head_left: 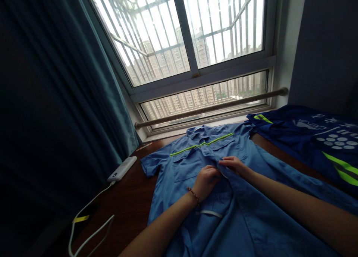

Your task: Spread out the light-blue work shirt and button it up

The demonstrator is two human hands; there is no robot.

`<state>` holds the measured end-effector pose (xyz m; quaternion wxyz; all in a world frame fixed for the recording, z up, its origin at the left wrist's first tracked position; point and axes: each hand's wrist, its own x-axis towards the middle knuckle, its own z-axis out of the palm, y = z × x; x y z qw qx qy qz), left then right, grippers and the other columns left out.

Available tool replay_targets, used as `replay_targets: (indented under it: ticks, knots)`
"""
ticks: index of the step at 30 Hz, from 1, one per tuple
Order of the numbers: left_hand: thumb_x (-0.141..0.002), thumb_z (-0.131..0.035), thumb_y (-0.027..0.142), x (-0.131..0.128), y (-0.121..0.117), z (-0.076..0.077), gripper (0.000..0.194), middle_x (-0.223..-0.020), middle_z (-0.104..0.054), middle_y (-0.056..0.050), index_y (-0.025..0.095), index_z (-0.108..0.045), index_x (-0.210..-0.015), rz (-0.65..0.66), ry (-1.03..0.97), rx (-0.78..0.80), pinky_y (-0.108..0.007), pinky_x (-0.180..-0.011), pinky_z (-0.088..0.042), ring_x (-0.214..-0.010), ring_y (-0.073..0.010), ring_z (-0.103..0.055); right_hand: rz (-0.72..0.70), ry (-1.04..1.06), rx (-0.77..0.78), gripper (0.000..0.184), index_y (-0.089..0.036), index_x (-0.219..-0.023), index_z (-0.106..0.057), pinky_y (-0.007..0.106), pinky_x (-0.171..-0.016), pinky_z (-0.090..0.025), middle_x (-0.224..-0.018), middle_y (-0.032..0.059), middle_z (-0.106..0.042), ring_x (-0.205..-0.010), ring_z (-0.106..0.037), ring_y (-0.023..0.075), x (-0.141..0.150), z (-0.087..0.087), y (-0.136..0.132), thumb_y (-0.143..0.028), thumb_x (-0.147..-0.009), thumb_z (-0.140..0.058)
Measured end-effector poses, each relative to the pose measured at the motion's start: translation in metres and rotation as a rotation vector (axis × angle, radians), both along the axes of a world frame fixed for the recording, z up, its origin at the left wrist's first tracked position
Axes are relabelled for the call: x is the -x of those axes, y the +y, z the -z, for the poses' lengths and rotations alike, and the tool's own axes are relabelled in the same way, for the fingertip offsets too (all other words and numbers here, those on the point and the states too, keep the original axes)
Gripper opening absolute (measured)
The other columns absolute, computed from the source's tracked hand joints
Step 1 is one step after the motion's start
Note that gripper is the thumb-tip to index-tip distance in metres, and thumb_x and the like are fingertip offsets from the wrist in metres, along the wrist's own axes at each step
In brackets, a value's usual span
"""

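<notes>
Left hand (pixel 206 180) and right hand (pixel 235 165) pinch a blue short-sleeved cloth shirt (pixel 186 173): likely limp, best held along the edge between them.

The shirt (pixel 187 167) lies on the tabletop (pixel 125 197), collar end toward the window (pixel 192 44); a rail (pixel 212 108) spans the space between collar and panes. Left of the shirt, near the curtain (pixel 84 81), lies a device (pixel 122 169), its cable (pixel 84 209) leading to the near side. Right of the shirt lies a second garment (pixel 302 134). The left hand (pixel 206 181) and right hand (pixel 233 164) lie side by side at the shirt's front opening.
</notes>
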<state>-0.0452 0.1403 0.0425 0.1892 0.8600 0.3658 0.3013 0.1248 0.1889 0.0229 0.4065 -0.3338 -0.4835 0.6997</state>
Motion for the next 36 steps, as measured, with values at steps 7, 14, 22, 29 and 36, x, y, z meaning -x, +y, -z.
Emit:
replay_targets:
  ticks: [7,14,22,29,36]
  knots:
    - [-0.079,-0.047,0.021,0.008,0.007,0.001,0.010,-0.083,-0.058,-0.003,0.018,-0.053,-0.085,-0.195,-0.177,0.071,-0.026,-0.076,-0.041,-0.079,-0.0152,-0.053,0.031,0.000,0.061,0.026,-0.013,-0.060,-0.057,0.020,-0.044,-0.037,-0.049,-0.0035,-0.055,-0.045,-0.050,0.0088,0.007,-0.003,-0.008,-0.032,-0.052,-0.073]
    - [-0.079,-0.049,0.028,0.011,0.012,0.001,0.013,-0.082,-0.056,-0.002,0.017,-0.053,-0.084,-0.225,-0.306,0.100,-0.025,-0.076,-0.041,-0.080,-0.0141,-0.052,-0.008,-0.025,0.051,0.028,-0.011,-0.062,-0.060,0.019,-0.042,-0.034,-0.049,-0.0026,-0.056,-0.043,-0.048,0.0069,0.010,-0.002,-0.010,-0.035,-0.055,-0.073]
    - [-0.075,-0.054,0.031,0.011,0.009,-0.002,0.016,-0.075,-0.059,-0.002,0.016,-0.058,-0.076,-0.250,-0.344,0.080,-0.025,-0.072,-0.042,-0.074,-0.0143,-0.055,-0.013,0.024,0.093,0.026,-0.011,-0.064,-0.062,0.020,-0.046,-0.038,-0.051,-0.0010,-0.059,-0.045,-0.052,0.0087,0.010,0.003,-0.005,-0.033,-0.056,-0.073]
    - [-0.074,-0.056,0.030,0.010,0.009,-0.002,0.015,-0.074,-0.060,-0.002,0.016,-0.058,-0.075,-0.253,-0.344,0.056,-0.026,-0.071,-0.043,-0.073,-0.0146,-0.055,-0.045,0.105,0.155,0.017,-0.011,-0.067,-0.063,0.024,-0.059,-0.045,-0.059,0.0023,-0.063,-0.055,-0.059,0.0132,0.008,-0.003,-0.008,-0.027,-0.063,-0.068]
    - [-0.074,-0.056,0.030,0.010,0.009,-0.001,0.014,-0.074,-0.060,-0.001,0.016,-0.059,-0.075,-0.255,-0.310,0.028,-0.027,-0.071,-0.044,-0.074,-0.0145,-0.055,-0.060,0.135,0.131,0.013,-0.012,-0.074,-0.062,0.025,-0.062,-0.046,-0.065,0.0030,-0.064,-0.062,-0.060,0.0143,0.007,-0.005,-0.013,-0.023,-0.066,-0.065]
